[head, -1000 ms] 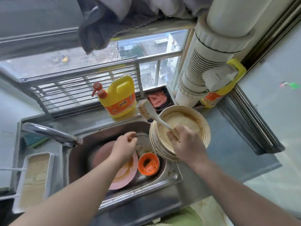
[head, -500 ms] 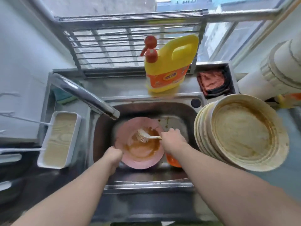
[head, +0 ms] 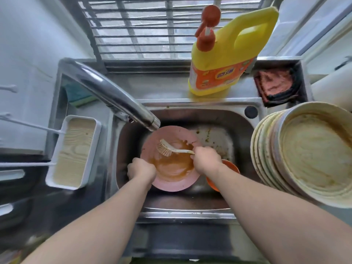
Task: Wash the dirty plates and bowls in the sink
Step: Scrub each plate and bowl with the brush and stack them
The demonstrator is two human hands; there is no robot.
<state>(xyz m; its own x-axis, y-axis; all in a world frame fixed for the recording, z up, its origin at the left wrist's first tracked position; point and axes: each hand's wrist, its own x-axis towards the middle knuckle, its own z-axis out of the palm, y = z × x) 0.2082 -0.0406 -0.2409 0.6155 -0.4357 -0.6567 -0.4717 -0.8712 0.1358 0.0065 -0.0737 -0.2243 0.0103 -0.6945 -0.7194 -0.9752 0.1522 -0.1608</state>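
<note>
A pink plate [head: 150,145] smeared with orange-brown sauce lies in the steel sink [head: 245,126]. My left hand [head: 141,170] grips its near-left rim. My right hand [head: 206,160] holds the handle of a cream dish brush [head: 165,148], whose bristles rest on the plate's middle. A small orange bowl [head: 231,165] sits in the sink right of the plate, partly hidden under my right wrist. A stack of several dirty cream plates [head: 312,153] stands on the counter at the right.
The faucet [head: 118,100] reaches over the sink from the left, its spout just above the plate's far edge. A yellow detergent bottle [head: 224,54] stands behind the sink, a red cloth [head: 274,83] in a holder beside it. A white tray [head: 73,151] sits left.
My right hand carried the brush from the plate stack down onto the pink plate. My left hand moved to the plate's near-left rim. The view tilted down over the sink.
</note>
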